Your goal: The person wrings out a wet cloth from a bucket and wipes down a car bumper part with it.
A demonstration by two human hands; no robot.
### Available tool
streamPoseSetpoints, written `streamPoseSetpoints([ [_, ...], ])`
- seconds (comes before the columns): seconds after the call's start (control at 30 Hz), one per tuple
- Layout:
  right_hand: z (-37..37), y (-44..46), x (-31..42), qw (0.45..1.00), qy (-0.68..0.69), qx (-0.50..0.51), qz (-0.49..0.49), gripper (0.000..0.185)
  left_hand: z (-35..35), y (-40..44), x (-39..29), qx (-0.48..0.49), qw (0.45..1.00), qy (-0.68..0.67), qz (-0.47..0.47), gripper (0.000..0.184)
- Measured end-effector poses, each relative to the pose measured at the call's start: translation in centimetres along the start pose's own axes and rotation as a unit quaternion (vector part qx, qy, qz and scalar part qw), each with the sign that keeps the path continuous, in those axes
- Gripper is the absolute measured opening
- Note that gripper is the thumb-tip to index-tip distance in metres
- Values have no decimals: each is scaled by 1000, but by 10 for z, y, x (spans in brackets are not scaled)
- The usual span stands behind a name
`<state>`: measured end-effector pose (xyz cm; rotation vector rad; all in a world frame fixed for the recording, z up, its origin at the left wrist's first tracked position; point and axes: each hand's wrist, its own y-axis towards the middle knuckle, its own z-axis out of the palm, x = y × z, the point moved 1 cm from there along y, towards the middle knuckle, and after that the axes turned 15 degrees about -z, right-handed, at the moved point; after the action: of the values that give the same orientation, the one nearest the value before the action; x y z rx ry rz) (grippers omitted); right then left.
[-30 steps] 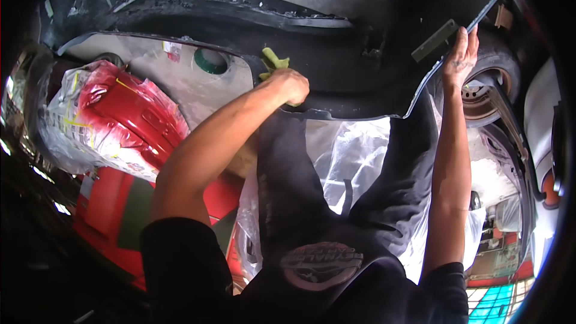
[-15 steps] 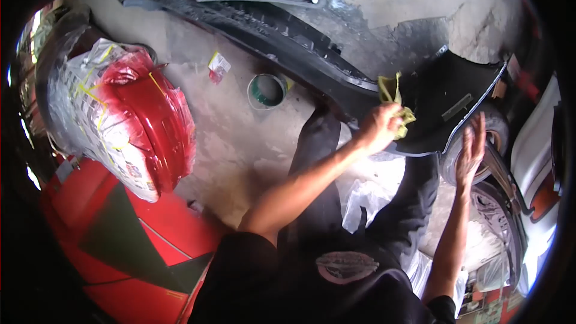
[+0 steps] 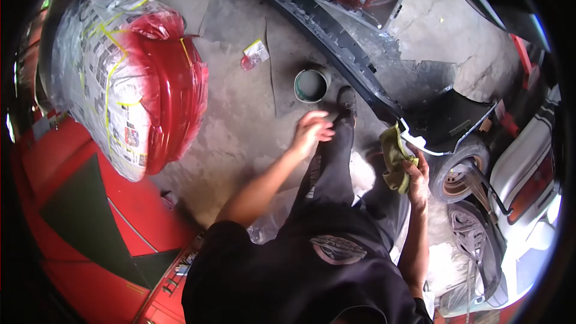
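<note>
My right hand [image 3: 419, 175] grips a crumpled yellow-green cloth [image 3: 394, 159] beside the near end of a long black bumper part [image 3: 354, 54]. The part runs from the top middle down to the right, where a broad dark curved panel [image 3: 459, 121] has a pale edge. My left hand [image 3: 312, 133], slightly blurred, hangs over the floor with its fingers apart and nothing in it. Beyond it stands a bucket [image 3: 312, 85] of greyish liquid.
At the left is a red car part [image 3: 171, 99] masked with newspaper and plastic, above red panels [image 3: 129, 222]. A wheel [image 3: 459, 171] and a white car body [image 3: 528, 150] are at the right. A dark tray of parts [image 3: 384, 1] lies at the top.
The cloth has passed from my left hand to my right. My left hand has moved left, off the black part, and opened. The view has shifted, showing more floor and the bucket nearer the middle.
</note>
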<state>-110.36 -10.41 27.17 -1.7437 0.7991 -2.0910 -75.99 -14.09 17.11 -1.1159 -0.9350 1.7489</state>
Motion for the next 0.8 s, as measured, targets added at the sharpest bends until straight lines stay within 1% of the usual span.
streamPoseSetpoints([
  [0.03, 3, -6, 4, 999, -22, 20, 12, 53, -49, -9, 22, -68, 996, 48, -27, 31],
  [0.07, 4, -9, 6, 998, -45, 40, 23, 52, -101, -18, 58, -130, 985, 79, -78, 25],
  [0.1, 3, -15, 7, 995, -68, 60, 35, 51, -161, -29, 105, -175, 975, 114, -75, 20],
  [0.13, -2, -18, -6, 991, -103, 78, 31, 44, -201, -55, 143, -258, 945, 162, -118, 16],
  [0.17, 2, -22, -11, 991, -88, 105, 14, 36, -240, -82, 180, -331, 906, 201, -168, 16],
  [0.2, 6, -21, -16, 982, -141, 127, 7, 34, -327, -88, 265, -274, 929, 8, -250, 17],
  [0.23, 10, -24, -21, 970, -192, 148, 4, 31, -313, -121, 267, -309, 892, 99, -314, 19],
  [0.27, 19, -24, -25, 957, -242, 161, -6, 31, -296, -156, 266, -331, 844, 183, -381, 21],
  [0.3, 25, -25, -37, 951, -253, 172, -38, 32, -279, -173, 267, -297, 863, 159, -377, 24],
  [0.33, 26, -23, -56, 946, -262, 179, -70, 33, -279, -193, 281, -261, 880, 139, -372, 26],
  [0.37, 26, -23, -77, 959, -224, 160, -67, 35, -282, -204, 293, -226, 892, 143, -364, 25],
  [0.4, 26, -23, -98, 970, -186, 142, -63, 37, -284, -203, 291, -197, 898, 181, -349, 23],
  [0.43, 20, -29, -121, 980, -121, 143, -69, 41, -284, -199, 284, -167, 901, 226, -330, 22],
  [0.5, 10, -44, -144, 961, -143, 212, -108, 42, -288, -185, 265, -124, 898, 320, -276, 20],
  [0.57, -20, -64, -239, 965, -142, 170, -141, 39, -300, -173, 229, -109, 894, 381, -207, 18],
  [0.6, 14, -95, -180, 966, -110, 192, -138, 38, -309, -167, 215, -105, 893, 401, -176, 17],
  [0.67, 26, -120, -192, 924, -134, 220, -282, 29, -328, -158, 176, -107, 892, 424, -117, 15],
  [0.7, 36, -136, -202, 984, -19, 137, -114, 25, -338, -158, 158, -113, 894, 424, -93, 14],
  [0.77, 58, -148, -207, 954, -168, 99, -225, 29, -353, -155, 117, -136, 900, 410, -65, 13],
  [0.8, 66, -147, -216, 972, -185, 87, -113, 29, -362, -159, 99, -155, 904, 393, -61, 13],
])
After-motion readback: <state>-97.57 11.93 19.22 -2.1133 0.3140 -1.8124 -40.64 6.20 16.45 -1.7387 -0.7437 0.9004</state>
